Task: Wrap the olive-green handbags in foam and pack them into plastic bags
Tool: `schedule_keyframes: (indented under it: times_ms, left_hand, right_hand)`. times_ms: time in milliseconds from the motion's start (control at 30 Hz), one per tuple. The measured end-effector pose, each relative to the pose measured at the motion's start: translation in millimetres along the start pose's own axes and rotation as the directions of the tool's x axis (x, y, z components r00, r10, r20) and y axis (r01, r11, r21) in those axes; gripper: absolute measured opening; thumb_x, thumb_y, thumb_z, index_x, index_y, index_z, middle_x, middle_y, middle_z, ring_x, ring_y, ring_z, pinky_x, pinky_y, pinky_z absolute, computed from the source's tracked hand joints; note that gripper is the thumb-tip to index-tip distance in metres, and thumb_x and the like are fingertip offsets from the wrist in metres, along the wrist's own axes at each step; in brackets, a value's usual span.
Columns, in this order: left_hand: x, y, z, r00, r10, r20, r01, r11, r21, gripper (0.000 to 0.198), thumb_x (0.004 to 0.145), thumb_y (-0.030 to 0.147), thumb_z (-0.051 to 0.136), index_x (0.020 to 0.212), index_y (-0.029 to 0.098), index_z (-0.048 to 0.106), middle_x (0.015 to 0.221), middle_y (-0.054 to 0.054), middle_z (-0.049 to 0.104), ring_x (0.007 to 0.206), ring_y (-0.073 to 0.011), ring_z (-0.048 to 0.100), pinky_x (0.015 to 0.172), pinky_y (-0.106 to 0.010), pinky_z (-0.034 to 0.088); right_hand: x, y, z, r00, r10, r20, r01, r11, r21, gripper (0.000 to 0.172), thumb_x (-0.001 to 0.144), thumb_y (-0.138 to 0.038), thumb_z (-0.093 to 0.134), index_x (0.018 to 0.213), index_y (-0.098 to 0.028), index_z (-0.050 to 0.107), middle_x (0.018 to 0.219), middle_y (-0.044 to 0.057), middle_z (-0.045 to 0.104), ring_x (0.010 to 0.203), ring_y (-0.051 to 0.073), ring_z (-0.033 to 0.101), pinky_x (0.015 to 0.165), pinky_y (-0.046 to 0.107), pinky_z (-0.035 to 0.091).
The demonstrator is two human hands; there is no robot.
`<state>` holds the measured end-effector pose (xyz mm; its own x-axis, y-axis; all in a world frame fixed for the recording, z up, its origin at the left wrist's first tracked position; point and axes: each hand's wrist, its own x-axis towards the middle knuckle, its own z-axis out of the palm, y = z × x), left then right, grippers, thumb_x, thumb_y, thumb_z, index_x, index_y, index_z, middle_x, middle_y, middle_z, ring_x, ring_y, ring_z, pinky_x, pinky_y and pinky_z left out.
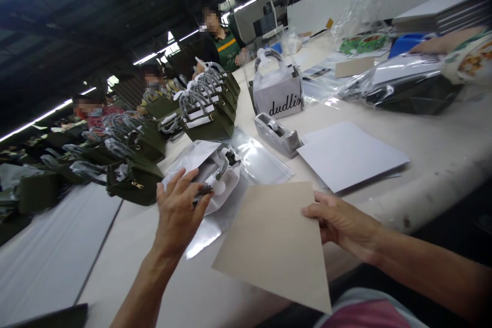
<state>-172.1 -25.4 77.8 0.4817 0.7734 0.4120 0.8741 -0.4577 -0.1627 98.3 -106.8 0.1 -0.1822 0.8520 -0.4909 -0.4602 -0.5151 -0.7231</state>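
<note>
My right hand (344, 223) pinches the edge of a beige cardboard sheet (274, 243), tilted over the front of the table. My left hand (179, 210) has its fingers spread at the near side of a handbag wrapped in white paper (228, 187), which lies on its side; whether the fingertips press on it I cannot tell. Clear plastic bags (259, 156) lie flat beneath and beside that handbag. Behind the cardboard stands a grey tape dispenser (277, 135), with a stack of white sheets (353, 156) to its right.
Rows of dark green handbags (209, 115) with wrapped handles stand at the left. An upright handbag in printed white wrapping (279, 87) is behind the dispenser. At the right, a co-worker's hand (426, 45) rests by a plastic-covered dark bag (418, 95). Other people are across the table.
</note>
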Motion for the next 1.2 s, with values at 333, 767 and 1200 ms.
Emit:
schedule_keyframes:
  times_ms: [333, 767, 1200]
  left_hand:
    - [-4.9, 11.9, 5.6, 0.999, -0.009, 0.044, 0.01, 0.999, -0.031, 0.012, 0.082, 0.03, 0.051, 0.083, 0.021, 0.058, 0.124, -0.006, 0.052, 0.125, -0.0279, 0.035, 0.099, -0.059, 0.022]
    - [-7.6, 14.7, 5.9, 0.999, 0.0, 0.045, 0.001, 0.999, -0.039, 0.012, 0.081, 0.029, 0.051, 0.083, 0.021, 0.059, 0.124, -0.008, 0.052, 0.124, -0.0294, 0.036, 0.098, -0.061, 0.022]
    - [-7.9, 16.7, 10.1, 0.999, 0.043, 0.026, -0.043, 0.999, -0.027, 0.013, 0.081, 0.031, 0.051, 0.083, 0.021, 0.059, 0.123, -0.008, 0.052, 0.123, -0.0296, 0.037, 0.098, -0.058, 0.024]
  right_hand:
    - [1.0, 8.2, 45.3, 0.998, -0.066, -0.017, 0.066, 0.998, -0.014, 0.036, 0.074, -0.019, 0.053, 0.108, -0.019, 0.045, 0.094, 0.006, 0.06, 0.074, 0.018, 0.062, 0.053, 0.029, 0.055]
    - [12.0, 21.9, 28.1, 0.975, -0.113, -0.193, 0.101, 0.992, -0.072, 0.027, 0.074, -0.015, 0.049, 0.1, -0.018, 0.044, 0.092, 0.006, 0.061, 0.074, 0.017, 0.061, 0.052, 0.029, 0.054]
    - [44.4, 44.4, 42.6, 0.895, -0.204, -0.397, 0.133, 0.971, -0.2, 0.025, 0.069, -0.023, 0.053, 0.093, -0.017, 0.049, 0.082, 0.004, 0.059, 0.06, 0.013, 0.056, 0.036, 0.017, 0.041]
